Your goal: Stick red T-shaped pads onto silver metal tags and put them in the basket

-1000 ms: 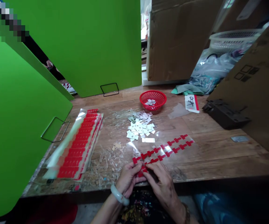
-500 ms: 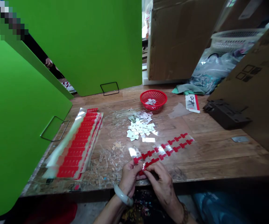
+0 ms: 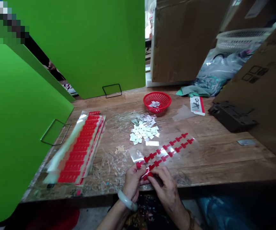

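Note:
A clear plastic sheet with two rows of red T-shaped stickers (image 3: pixel 169 150) slants across the front of the wooden table. My left hand (image 3: pixel 133 179) pinches its near left end between thumb and fingers. At the same corner, my right hand (image 3: pixel 165 182) has its thumb and fingertips closed on a red piece of the sheet, which curls and shines there. Whether that piece is lifting off the film cannot be made out. Beyond the sheet lies a loose pile of small silvery tags (image 3: pixel 144 129), with one tag (image 3: pixel 152 143) apart in front.
Stacked red-printed sheets (image 3: pixel 80 150) lie at the left. A red basket (image 3: pixel 157 102) holding a few tags stands behind the pile. Green panels (image 3: pixel 92 48) rise left and behind. To the right are a dark metal block (image 3: pixel 232 116), a printed card (image 3: pixel 197 105) and cardboard (image 3: pixel 260 95).
The far end of the stickered sheet has shifted slightly left and up. Both hands stay at its near corner, where the red piece now shows more curled.

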The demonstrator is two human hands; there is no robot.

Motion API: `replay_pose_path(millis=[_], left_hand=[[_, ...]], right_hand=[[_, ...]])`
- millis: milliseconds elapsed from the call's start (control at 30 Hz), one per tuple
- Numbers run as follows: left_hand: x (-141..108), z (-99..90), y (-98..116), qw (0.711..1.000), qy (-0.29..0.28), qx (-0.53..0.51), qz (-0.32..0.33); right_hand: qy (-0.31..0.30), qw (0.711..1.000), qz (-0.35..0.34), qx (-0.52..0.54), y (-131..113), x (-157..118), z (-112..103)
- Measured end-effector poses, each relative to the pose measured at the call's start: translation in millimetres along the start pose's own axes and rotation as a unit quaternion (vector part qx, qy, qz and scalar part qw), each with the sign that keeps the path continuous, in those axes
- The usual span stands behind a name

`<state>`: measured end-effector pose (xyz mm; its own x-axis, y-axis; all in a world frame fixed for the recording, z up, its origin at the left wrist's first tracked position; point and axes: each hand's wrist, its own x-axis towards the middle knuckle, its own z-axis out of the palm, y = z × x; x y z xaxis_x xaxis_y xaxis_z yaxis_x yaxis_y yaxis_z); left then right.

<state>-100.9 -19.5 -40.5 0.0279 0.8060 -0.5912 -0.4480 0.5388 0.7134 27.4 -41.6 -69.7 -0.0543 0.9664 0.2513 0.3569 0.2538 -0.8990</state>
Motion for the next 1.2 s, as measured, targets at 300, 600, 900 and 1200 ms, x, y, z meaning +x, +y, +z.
replay_pose_path(millis=[300,600,900,1200], left_hand=[[3,1.2,-1,1.000,0.014,-0.002,-0.008],[5,2.3,4,0.998,-0.008,0.063,0.011],[14,-35.1,17,0.895,0.054,0.411,0.166],[51,-29.4,73,0.686,0.081,0.616,0.378]], right_hand=[[0.007,1.000,0.005,0.025,0,-3,1],[-0.066,0.989,0.012,0.128,-28,2,-21],[0.093,0.950,0.196,0.223,14,31,-38],[0.087,0.944,0.191,0.255,39,45,-36]])
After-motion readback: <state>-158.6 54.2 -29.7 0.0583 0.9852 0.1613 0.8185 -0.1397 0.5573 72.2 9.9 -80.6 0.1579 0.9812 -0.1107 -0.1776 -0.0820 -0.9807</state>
